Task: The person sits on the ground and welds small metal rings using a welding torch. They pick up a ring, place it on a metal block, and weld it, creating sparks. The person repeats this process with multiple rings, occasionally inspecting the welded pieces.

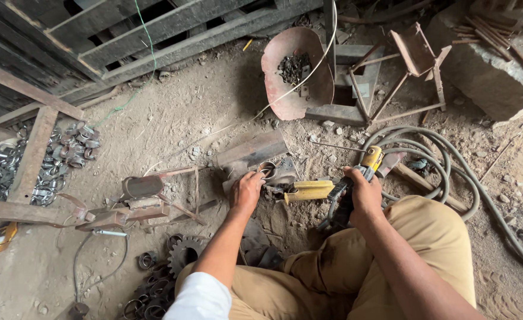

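My worry is the left hand [248, 191]: its fingers are curled down around the small round steel ring [267, 170] lying on the dirt floor [172, 118], right beside the nose of the yellow-bodied power tool [309, 191], so a slip of the tool or a kick of the ring could catch those fingertips, and the grey hose [433, 166] looped just beyond the tool might snag it. The right hand [361, 192] is closed around the tool's dark handle, wrist bent inward over the knee. I think the ring leans against the rusty steel bar [252, 149], though the view is too small to be sure.
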